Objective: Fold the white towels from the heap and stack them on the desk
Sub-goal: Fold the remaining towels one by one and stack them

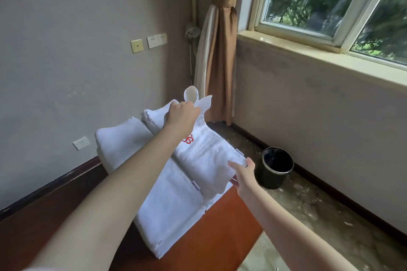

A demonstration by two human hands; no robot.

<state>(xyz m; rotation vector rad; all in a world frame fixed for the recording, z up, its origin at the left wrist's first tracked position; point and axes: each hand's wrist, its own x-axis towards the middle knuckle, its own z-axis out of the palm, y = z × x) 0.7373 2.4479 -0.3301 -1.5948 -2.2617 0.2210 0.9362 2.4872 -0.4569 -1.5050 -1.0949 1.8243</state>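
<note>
A white towel (207, 156) with a red emblem is stretched between my hands above the reddish-brown desk (224, 226). My left hand (182, 114) grips its far corner, which sticks up past my fingers. My right hand (242, 174) pinches the near right corner at the desk's right edge. Under it lies a folded white towel (169, 215) with a small label on its edge. More white towels (119, 138) are heaped at the far end of the desk, by the wall.
A black waste bin (275, 167) stands on the floor right of the desk. A tied brown curtain (220, 50) hangs in the corner beside the window (330, 0). Wall sockets (156, 40) sit on the left wall.
</note>
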